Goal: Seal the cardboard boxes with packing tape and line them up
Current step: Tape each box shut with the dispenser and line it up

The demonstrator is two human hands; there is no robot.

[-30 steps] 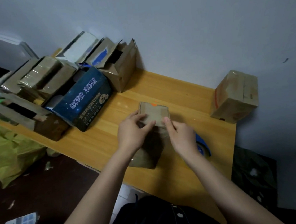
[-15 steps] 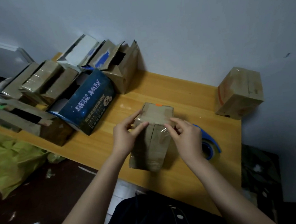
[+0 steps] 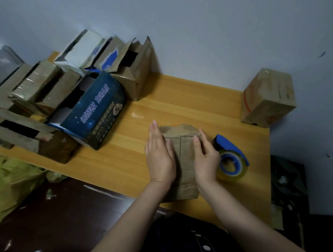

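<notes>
Wooden table (image 3: 179,104) against a pale wall (image 3: 213,30): near its front edge stands a small cardboard box (image 3: 185,160). The left hand (image 3: 160,159) lies flat on its left side and the right hand (image 3: 205,158) presses its right top, fingers straight, the two apart across the seam, which may be taped; glare blurs it. A tape dispenser (image 3: 232,160) lies just right; a closed box (image 3: 268,95) sits at the far right corner
</notes>
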